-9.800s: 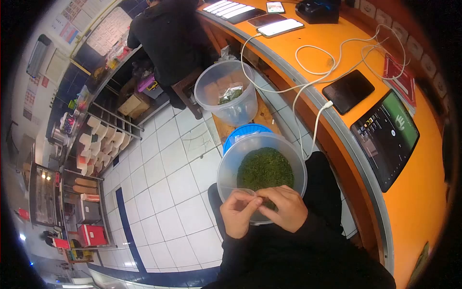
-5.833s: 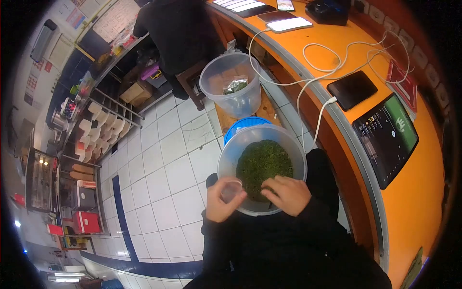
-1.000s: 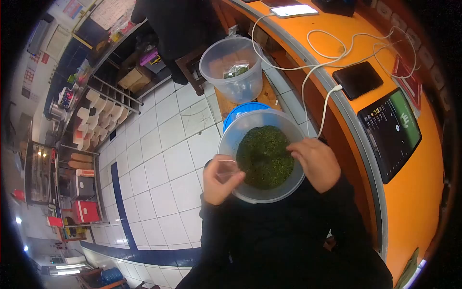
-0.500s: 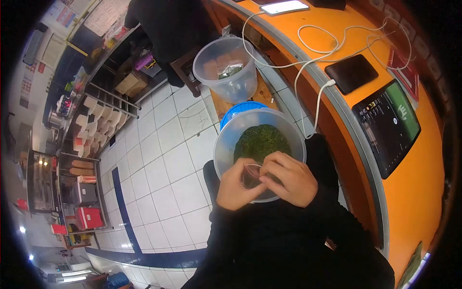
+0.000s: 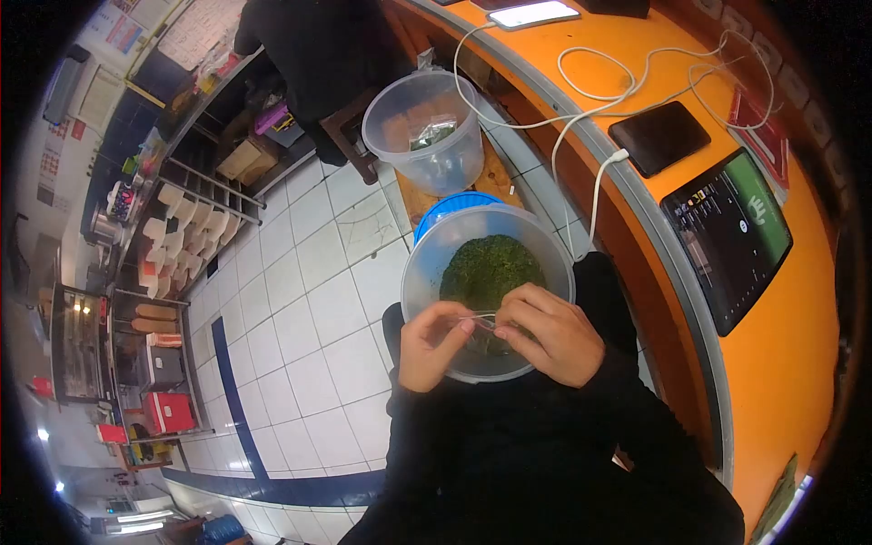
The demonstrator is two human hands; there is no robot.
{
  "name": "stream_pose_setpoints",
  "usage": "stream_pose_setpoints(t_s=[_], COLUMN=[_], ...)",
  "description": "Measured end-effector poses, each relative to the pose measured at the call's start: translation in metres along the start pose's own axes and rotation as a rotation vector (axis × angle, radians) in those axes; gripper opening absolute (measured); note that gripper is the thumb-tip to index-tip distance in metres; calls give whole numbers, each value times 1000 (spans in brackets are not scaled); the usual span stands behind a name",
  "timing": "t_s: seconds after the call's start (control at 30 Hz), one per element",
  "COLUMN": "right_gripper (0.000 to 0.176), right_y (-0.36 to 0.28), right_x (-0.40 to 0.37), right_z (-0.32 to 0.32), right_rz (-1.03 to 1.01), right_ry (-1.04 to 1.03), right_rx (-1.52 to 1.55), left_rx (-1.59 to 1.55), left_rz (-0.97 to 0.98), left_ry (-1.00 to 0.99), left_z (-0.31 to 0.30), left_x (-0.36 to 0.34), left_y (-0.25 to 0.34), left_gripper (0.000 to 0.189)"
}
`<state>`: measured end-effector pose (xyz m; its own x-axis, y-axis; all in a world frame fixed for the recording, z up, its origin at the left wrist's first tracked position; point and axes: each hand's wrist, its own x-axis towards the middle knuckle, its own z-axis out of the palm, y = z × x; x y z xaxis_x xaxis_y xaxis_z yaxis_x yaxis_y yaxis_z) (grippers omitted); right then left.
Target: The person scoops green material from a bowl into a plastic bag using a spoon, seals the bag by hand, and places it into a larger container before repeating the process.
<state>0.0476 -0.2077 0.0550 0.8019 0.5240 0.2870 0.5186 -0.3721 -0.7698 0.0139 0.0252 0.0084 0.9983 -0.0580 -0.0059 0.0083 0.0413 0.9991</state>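
A clear tub (image 5: 422, 272) with a heap of chopped green herbs (image 5: 490, 268) in it sits at my lap. Over its near side, both hands pinch the edge of a small, thin see-through piece that looks like a plastic bag (image 5: 484, 321). My left hand (image 5: 431, 345) grips one side between thumb and forefinger. My right hand (image 5: 549, 336) holds the other side with bent fingers. Most of the bag is hard to make out against the tub.
Beyond the tub are a blue lid (image 5: 454, 205) and a second clear tub (image 5: 427, 136) holding clear packets, on a wooden board (image 5: 495, 177). To the right, an orange counter (image 5: 781, 381) bears a tablet (image 5: 727, 236), a phone (image 5: 660, 138) and white cables. Another person (image 5: 318, 64) is ahead.
The bag's mouth looked round and open before; now its edge is drawn into a thin line between my fingers. My left hand has turned and moved slightly left.
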Motion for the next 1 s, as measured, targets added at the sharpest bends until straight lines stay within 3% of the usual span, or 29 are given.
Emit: stream_pose_setpoints(t_s=[0.17, 0.33, 0.5, 0.6, 1.0], right_gripper=[14, 17, 25, 21, 14], right_y=[0, 2, -2, 3, 11], right_x=[1, 0, 2, -1, -1], right_z=[0, 2, 4, 8, 9], right_rz=[11, -5, 106, 226, 219], right_ry=[1, 1, 54, 69, 6], right_rx=[15, 7, 169, 274, 356], left_rx=[-38, 186, 195, 188, 186], left_rz=[-11, 101, 120, 140, 120], left_ry=[2, 12, 51, 78, 108], left_z=[0, -3, -4, -4, -7], left_x=[-1, -1, -4, -4, -6], left_y=[-1, 1, 0, -1, -4], left_gripper=[16, 14, 12, 12, 14])
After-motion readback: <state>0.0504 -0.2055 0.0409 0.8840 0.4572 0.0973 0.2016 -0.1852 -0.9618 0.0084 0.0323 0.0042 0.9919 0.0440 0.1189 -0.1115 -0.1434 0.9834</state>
